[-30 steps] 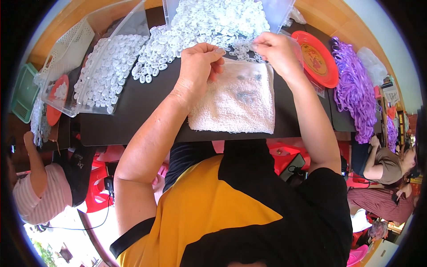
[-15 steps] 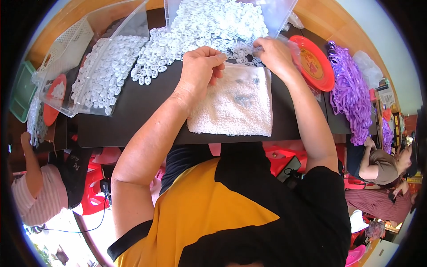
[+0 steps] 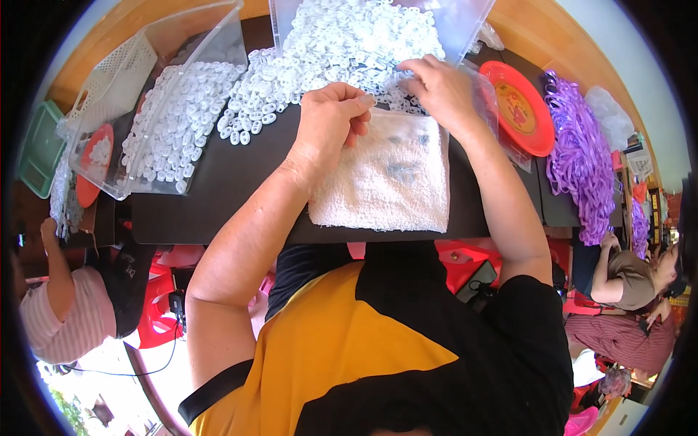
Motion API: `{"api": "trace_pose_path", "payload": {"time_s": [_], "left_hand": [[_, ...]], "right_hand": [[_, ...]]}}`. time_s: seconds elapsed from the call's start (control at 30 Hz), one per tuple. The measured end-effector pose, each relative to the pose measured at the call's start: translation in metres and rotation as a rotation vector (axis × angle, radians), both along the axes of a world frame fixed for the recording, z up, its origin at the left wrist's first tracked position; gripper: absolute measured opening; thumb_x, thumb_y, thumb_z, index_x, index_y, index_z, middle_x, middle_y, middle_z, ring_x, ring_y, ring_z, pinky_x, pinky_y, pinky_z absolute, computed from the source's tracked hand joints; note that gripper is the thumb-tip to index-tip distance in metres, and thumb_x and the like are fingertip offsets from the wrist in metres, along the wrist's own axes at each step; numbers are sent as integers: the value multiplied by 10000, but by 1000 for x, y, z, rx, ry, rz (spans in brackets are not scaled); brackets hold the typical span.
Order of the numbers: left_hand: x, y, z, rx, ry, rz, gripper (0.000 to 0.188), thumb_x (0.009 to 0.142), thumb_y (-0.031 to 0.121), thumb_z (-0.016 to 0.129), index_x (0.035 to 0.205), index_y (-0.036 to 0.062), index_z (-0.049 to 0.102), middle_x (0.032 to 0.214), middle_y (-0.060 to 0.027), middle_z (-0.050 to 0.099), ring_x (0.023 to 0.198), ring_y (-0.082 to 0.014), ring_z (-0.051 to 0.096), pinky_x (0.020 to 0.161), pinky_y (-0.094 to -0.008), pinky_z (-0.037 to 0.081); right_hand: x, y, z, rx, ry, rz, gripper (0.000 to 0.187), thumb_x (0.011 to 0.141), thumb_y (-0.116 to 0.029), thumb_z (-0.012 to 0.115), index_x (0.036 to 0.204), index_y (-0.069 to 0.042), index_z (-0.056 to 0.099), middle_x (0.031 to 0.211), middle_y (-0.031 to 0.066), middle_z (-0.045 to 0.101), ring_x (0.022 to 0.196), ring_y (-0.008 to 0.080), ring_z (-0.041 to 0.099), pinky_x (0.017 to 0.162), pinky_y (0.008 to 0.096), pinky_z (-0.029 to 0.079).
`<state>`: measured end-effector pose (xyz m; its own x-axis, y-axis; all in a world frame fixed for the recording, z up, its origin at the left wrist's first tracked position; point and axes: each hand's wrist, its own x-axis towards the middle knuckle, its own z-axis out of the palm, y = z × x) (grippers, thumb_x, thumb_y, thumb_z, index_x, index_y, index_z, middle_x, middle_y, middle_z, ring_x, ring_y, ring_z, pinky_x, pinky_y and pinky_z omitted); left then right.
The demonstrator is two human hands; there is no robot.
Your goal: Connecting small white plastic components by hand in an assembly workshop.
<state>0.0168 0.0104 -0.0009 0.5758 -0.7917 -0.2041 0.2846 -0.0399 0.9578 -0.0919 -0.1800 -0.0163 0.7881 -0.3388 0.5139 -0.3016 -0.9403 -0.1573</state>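
My left hand point(image 3: 331, 120) is closed in a pinch above the left edge of a white terry towel point(image 3: 385, 189). Between its thumb and forefinger shows the end of a small whitish plastic piece point(image 3: 370, 99). Just beyond the towel, my right hand point(image 3: 443, 91) hovers by a small heap of clear-looking plastic pieces point(image 3: 396, 96), thumb and forefinger apart, with nothing visible between them. Behind both hands, a large pile of small white oval plastic pieces point(image 3: 356, 36) spills from a clear bin point(image 3: 476, 25) onto the dark table point(image 3: 218, 211). Grey smudges mark the towel.
To the left, a tipped clear bin point(image 3: 109, 178) holds more white ovals. A red plate point(image 3: 520, 109) and a bundle of purple ribbons point(image 3: 578, 152) lie at the right. Other people sit at both sides: a striped top point(image 3: 73, 305) left, a brown shirt point(image 3: 631, 280) right.
My right hand has shifted slightly and its thumb and forefinger are spread more clearly. My left hand keeps its pinch. The whole view has moved a little.
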Motion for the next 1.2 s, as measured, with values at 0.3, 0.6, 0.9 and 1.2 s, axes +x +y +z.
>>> {"api": "trace_pose_path", "payload": {"time_s": [0.3, 0.6, 0.9, 1.2], "left_hand": [[0, 0, 0, -33, 17, -5, 102, 856, 110, 657, 851, 8, 655, 694, -26, 601, 543, -89, 519, 472, -217, 379], [-1, 0, 0, -34, 24, -8, 104, 853, 103, 655, 857, 0, 652, 698, -32, 600, 553, -97, 521, 479, -224, 383], [1, 0, -1, -8, -3, 0, 106, 852, 109, 651, 853, 4, 648, 695, -28, 595, 555, -98, 513, 481, -235, 375], [-3, 1, 5, -1, -8, 14, 110, 845, 113, 659, 854, 3, 648, 695, -29, 595, 559, -97, 511, 484, -235, 373]], "right_hand": [[7, -2, -13, 12, -17, 60, 134, 807, -113, 681, 940, -95, 671, 850, 62, 646, 787, 257, 643, 688, 344, 497], [-9, 1, 6, 543, -123, 157, 172, 827, -157, 630, 951, -42, 661, 852, 112, 683, 762, 256, 653, 693, 335, 489], [-25, 34, 40, 523, 241, 277, 121, 817, -35, 611, 917, 19, 652, 804, 64, 655, 770, 134, 611, 698, 276, 463], [-49, 38, 25, 170, 223, 99, 109, 800, -130, 614, 873, -76, 673, 859, 93, 627, 816, 321, 620, 700, 429, 470]]}}
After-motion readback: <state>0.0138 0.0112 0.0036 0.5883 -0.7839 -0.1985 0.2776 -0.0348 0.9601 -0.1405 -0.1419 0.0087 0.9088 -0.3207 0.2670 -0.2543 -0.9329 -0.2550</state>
